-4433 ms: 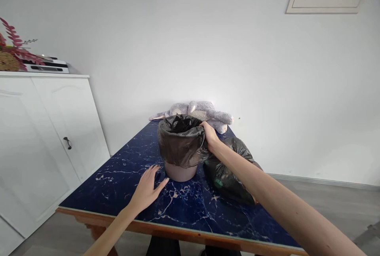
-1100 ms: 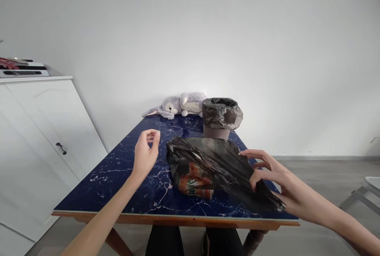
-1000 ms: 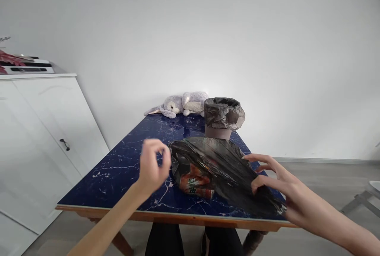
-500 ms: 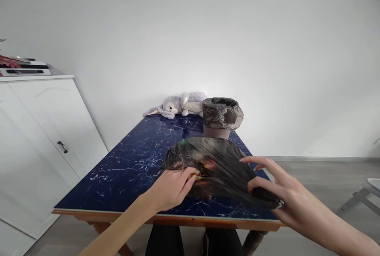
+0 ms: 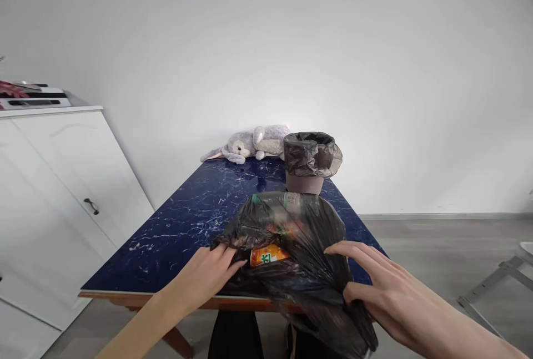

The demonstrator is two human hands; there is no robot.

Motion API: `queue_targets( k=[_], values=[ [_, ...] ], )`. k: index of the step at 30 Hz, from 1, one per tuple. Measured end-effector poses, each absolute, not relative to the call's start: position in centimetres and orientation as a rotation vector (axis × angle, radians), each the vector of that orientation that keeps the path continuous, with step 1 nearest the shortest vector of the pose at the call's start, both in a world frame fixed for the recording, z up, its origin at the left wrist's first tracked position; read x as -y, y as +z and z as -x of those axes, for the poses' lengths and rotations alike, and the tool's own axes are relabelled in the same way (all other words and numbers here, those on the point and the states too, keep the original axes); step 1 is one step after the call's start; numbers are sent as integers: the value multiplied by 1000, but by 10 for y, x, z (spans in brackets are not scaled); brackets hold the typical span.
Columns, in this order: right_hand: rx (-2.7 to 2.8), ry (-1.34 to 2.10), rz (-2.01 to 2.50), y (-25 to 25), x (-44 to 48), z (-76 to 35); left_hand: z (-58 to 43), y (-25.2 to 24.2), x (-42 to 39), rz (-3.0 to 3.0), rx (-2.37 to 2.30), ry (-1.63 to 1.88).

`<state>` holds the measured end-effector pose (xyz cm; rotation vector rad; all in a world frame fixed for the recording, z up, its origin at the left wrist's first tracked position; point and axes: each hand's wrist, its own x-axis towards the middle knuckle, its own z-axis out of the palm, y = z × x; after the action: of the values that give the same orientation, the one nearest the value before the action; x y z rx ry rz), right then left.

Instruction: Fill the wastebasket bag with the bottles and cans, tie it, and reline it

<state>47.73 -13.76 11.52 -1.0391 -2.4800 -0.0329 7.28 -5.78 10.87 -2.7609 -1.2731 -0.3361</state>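
A full black rubbish bag lies at the near edge of the dark blue marble-patterned table, with orange and green packaging showing through the thin plastic. My left hand grips the bag's left edge with its fingers curled on the plastic. My right hand holds the bag's bunched right end, thumb and fingers pinching the film, and that end hangs over the table edge. Behind the bag stands a small brown bin lined with a fresh black bag.
A grey plush rabbit lies at the far end of the table against the white wall. A white cabinet with a dark handle stands to the left. Grey floor lies to the right, with a metal frame at its edge.
The lined bin went from the table's middle to its far right. The full bag came to the near edge; my left hand took hold of its left side and the bag bunched up.
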Motion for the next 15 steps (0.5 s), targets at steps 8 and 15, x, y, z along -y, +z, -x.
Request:
queue_targets(
  k=[8, 15],
  values=[
    [2005, 239, 1028, 94, 102, -464, -114, 106, 38, 2870, 1315, -257],
    [1820, 358, 1102, 49, 66, -432, -126, 107, 29, 2950, 1326, -438]
  ],
)
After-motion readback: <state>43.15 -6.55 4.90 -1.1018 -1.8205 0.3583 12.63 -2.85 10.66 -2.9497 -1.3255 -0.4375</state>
